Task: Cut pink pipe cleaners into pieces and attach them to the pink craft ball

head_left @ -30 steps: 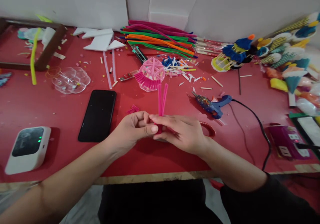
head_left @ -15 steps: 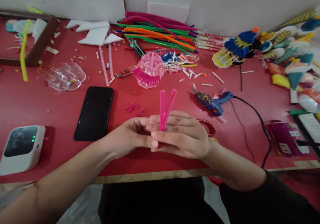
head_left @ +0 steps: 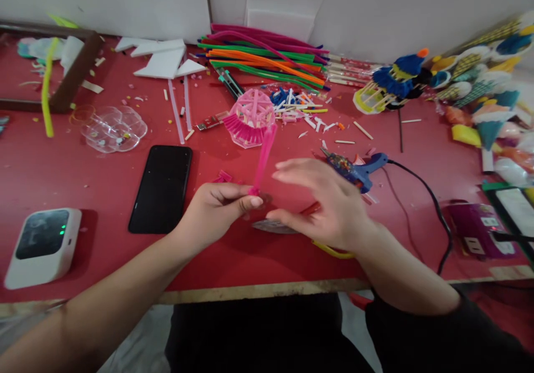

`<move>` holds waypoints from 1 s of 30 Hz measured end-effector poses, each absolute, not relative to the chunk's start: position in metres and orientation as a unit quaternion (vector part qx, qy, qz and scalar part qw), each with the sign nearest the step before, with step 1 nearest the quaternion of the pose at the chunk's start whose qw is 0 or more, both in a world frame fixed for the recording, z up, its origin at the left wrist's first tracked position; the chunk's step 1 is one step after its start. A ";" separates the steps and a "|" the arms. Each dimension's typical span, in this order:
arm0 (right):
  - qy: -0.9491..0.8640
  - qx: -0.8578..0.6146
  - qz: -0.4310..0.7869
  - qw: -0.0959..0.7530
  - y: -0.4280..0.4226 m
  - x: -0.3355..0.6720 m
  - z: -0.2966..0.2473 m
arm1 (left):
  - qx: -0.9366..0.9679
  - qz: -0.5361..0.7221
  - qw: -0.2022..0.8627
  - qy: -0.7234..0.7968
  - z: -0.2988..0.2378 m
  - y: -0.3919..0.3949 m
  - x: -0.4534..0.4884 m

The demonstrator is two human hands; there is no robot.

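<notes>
My left hand (head_left: 217,209) pinches the lower end of a pink straw (head_left: 262,159) that stands tilted above the red table (head_left: 104,195); the straw looks folded double, blurred by motion. My right hand (head_left: 329,203) hovers just right of it with fingers spread, holding nothing, over scissors (head_left: 283,225) that lie flat with a red and a yellow handle. Small cut pink straw pieces (head_left: 223,177) lie beside my left hand. A pink straw basket form (head_left: 250,118) stands behind the straw.
A black phone (head_left: 162,188) and a white device (head_left: 41,245) lie left. A blue glue gun (head_left: 356,168) with its black cord sits right. Long coloured straws (head_left: 262,59), white foam pieces (head_left: 161,61), a clear tray (head_left: 112,128) and finished bird crafts (head_left: 400,78) fill the back.
My right hand let go of the pink straw and opened, moving right over the scissors. My left hand alone now holds the straw, which tilted right.
</notes>
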State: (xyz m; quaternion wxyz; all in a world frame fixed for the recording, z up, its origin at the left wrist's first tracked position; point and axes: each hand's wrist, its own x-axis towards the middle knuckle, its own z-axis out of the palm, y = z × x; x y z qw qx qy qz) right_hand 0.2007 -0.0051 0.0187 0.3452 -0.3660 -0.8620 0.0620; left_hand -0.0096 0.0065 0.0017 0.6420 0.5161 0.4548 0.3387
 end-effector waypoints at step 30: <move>-0.834 -0.529 0.155 -0.009 -0.060 0.278 0.017 | 0.667 0.344 0.412 0.517 0.001 -0.003 -0.017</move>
